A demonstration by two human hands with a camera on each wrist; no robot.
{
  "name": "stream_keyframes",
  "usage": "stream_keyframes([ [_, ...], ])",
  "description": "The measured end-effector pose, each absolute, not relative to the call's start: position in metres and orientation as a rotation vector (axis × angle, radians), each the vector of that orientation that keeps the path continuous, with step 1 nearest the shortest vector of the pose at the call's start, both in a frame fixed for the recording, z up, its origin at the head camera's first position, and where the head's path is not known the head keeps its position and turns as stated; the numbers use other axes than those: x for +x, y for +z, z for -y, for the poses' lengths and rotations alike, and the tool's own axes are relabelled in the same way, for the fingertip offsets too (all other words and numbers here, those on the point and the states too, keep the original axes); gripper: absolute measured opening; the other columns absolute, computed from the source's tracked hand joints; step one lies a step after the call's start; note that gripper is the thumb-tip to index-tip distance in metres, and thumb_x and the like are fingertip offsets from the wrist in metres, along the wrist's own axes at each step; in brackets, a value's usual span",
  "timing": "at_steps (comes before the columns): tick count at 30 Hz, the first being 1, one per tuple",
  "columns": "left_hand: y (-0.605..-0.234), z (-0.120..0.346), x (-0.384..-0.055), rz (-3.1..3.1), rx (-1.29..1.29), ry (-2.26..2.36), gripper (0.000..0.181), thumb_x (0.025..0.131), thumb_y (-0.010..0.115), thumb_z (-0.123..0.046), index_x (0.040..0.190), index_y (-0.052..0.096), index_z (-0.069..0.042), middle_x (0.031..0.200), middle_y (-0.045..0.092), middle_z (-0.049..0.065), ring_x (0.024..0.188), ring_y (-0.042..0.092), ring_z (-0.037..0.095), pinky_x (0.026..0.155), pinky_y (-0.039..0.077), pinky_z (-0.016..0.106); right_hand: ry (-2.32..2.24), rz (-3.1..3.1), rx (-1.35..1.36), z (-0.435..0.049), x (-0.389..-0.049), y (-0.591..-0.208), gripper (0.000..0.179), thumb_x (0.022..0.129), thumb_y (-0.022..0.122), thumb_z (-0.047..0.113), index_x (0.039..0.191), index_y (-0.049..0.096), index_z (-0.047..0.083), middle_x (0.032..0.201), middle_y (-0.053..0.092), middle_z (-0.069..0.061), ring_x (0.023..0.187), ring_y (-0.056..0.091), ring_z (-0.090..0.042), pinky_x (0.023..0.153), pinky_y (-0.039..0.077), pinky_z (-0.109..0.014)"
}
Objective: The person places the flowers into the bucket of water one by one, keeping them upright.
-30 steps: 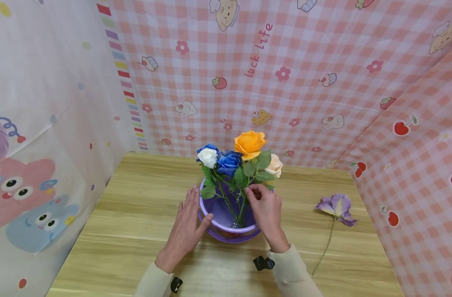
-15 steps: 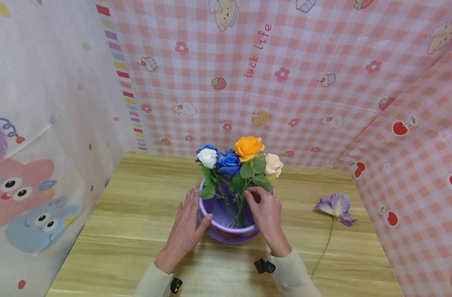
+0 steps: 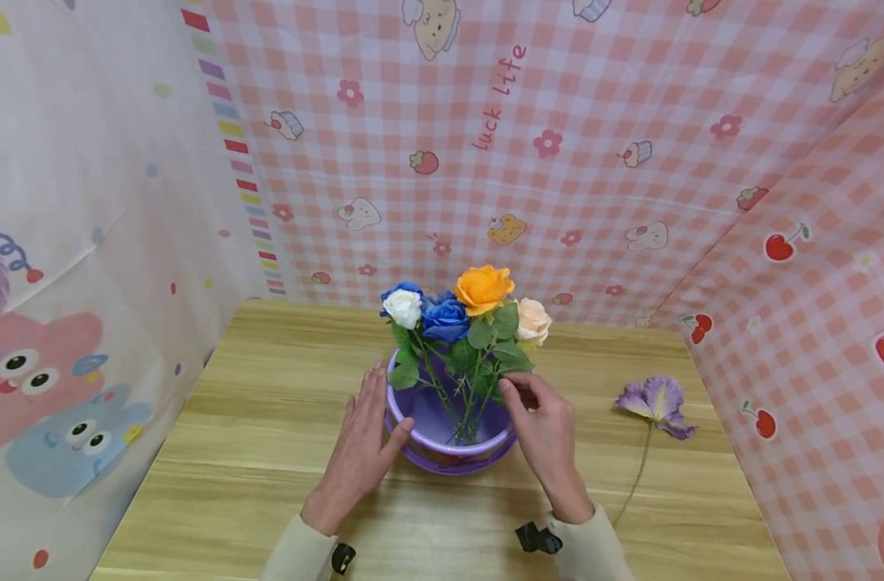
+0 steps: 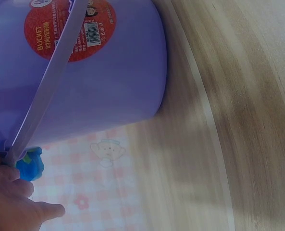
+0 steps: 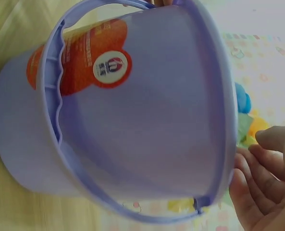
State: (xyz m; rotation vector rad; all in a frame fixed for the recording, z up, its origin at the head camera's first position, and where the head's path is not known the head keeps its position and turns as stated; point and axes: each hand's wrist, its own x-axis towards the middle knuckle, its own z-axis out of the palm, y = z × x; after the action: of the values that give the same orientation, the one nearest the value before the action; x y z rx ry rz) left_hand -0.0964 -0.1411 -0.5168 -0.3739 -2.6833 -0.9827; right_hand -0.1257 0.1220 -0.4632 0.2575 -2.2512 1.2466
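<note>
A purple bucket point(image 5: 147, 110) stands upright on the table, its handle hanging at the near side. In it lean artificial roses: an orange rose point(image 3: 483, 290), a white rose point(image 3: 402, 308), blue roses point(image 3: 445, 319) and a peach rose point(image 3: 534, 321), their green stems meeting low inside. My left hand point(image 3: 362, 440) lies against the bucket's left side, fingers straight. My right hand point(image 3: 546, 432) is at the right rim, fingers loosely bent. Thumb and fingertips stand apart in the right wrist view, with nothing visible between them.
A purple flower point(image 3: 658, 405) with a thin stem lies on the wooden table point(image 3: 267, 403), right of my right hand. Behind the table hangs a pink checked cloth point(image 3: 478, 177). A white printed cloth point(image 3: 107, 266) hangs at the left.
The orange rose has sunk slightly. My right hand has let go of its stem and moved right to the bucket's rim. My left hand has stayed against the bucket.
</note>
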Motion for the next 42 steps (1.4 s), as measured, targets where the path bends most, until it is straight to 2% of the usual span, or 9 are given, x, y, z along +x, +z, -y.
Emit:
stream_keyframes([
  [5, -0.516, 0.141, -0.097, 2.680, -0.376, -0.969, 0.083, 0.107, 0.049, -0.046, 0.164, 0.011, 0.001, 0.171, 0.013, 0.019, 0.157, 0.016, 0.039, 0.122, 0.015, 0.064, 1.319, 2.238, 0.262, -0.137, -0.120, -0.466, 0.009, 0.093, 0.078, 0.007, 0.101, 0.078, 0.003, 0.090, 0.078, -0.005, 0.075, 0.069, -0.014, 0.070, 0.053, -0.012],
  [10, -0.516, 0.141, -0.096, 2.690, -0.376, -0.980, 0.084, 0.107, 0.049, -0.047, 0.165, 0.010, 0.000, 0.172, 0.010, 0.017, 0.158, 0.012, 0.036, 0.123, 0.014, 0.063, 1.348, 2.187, 0.251, -0.152, -0.115, -0.471, 0.011, 0.093, 0.077, 0.003, 0.103, 0.077, 0.000, 0.092, 0.077, -0.008, 0.082, 0.069, -0.013, 0.079, 0.053, -0.013],
  [14, -0.517, 0.141, -0.097, 2.689, -0.381, -0.974, 0.084, 0.107, 0.048, -0.047, 0.165, 0.009, 0.000, 0.172, 0.011, 0.018, 0.157, 0.014, 0.038, 0.123, 0.014, 0.064, 1.339, 2.170, 0.179, -0.164, -0.110, -0.474, 0.011, 0.093, 0.076, 0.003, 0.103, 0.077, 0.000, 0.093, 0.077, -0.010, 0.086, 0.068, -0.007, 0.082, 0.051, -0.012],
  [19, -0.517, 0.142, -0.097, 2.683, -0.385, -0.970, 0.084, 0.107, 0.048, -0.047, 0.165, 0.009, -0.001, 0.172, 0.012, 0.019, 0.157, 0.016, 0.040, 0.122, 0.015, 0.064, 1.392, 2.174, 0.029, -0.181, -0.106, -0.477, 0.011, 0.096, 0.074, 0.006, 0.106, 0.077, 0.001, 0.097, 0.076, -0.010, 0.089, 0.065, 0.003, 0.082, 0.051, -0.011],
  [25, -0.517, 0.142, -0.097, 2.686, -0.383, -0.976, 0.084, 0.107, 0.048, -0.047, 0.165, 0.008, -0.002, 0.172, 0.010, 0.017, 0.157, 0.015, 0.040, 0.123, 0.014, 0.064, 1.445, 2.146, -0.114, -0.207, -0.104, -0.485, 0.015, 0.099, 0.072, 0.012, 0.108, 0.077, 0.000, 0.097, 0.076, -0.009, 0.088, 0.066, 0.002, 0.078, 0.050, -0.009],
  [27, -0.518, 0.142, -0.096, 2.690, -0.381, -0.978, 0.084, 0.107, 0.048, -0.047, 0.166, 0.007, -0.003, 0.173, 0.008, 0.015, 0.157, 0.015, 0.040, 0.123, 0.014, 0.063, 1.435, 2.135, -0.161, -0.217, -0.105, -0.489, 0.017, 0.099, 0.072, 0.012, 0.108, 0.076, -0.001, 0.096, 0.075, -0.005, 0.086, 0.066, 0.002, 0.077, 0.050, -0.008],
  [33, -0.518, 0.142, -0.097, 2.692, -0.378, -0.979, 0.084, 0.107, 0.049, -0.046, 0.165, 0.008, -0.002, 0.173, 0.006, 0.013, 0.157, 0.014, 0.039, 0.124, 0.013, 0.062, 1.437, 2.080, -0.291, -0.246, -0.107, -0.508, 0.021, 0.098, 0.073, 0.012, 0.113, 0.075, -0.003, 0.094, 0.069, 0.022, 0.086, 0.065, 0.005, 0.075, 0.050, -0.006],
  [37, -0.517, 0.142, -0.097, 2.695, -0.376, -0.986, 0.083, 0.107, 0.049, -0.046, 0.165, 0.008, -0.002, 0.173, 0.006, 0.012, 0.158, 0.011, 0.037, 0.124, 0.013, 0.062, 1.402, 2.094, -0.385, -0.263, -0.106, -0.521, 0.026, 0.098, 0.074, 0.020, 0.115, 0.076, -0.001, 0.091, 0.067, 0.026, 0.083, 0.064, 0.005, 0.072, 0.049, -0.006],
  [42, -0.517, 0.141, -0.097, 2.691, -0.378, -0.985, 0.083, 0.107, 0.049, -0.045, 0.165, 0.008, -0.001, 0.173, 0.007, 0.013, 0.157, 0.014, 0.040, 0.124, 0.013, 0.062, 1.345, 2.141, -0.486, -0.278, -0.104, -0.530, 0.032, 0.099, 0.072, 0.027, 0.114, 0.075, -0.001, 0.086, 0.062, 0.033, 0.081, 0.060, 0.009, 0.070, 0.046, -0.004],
])
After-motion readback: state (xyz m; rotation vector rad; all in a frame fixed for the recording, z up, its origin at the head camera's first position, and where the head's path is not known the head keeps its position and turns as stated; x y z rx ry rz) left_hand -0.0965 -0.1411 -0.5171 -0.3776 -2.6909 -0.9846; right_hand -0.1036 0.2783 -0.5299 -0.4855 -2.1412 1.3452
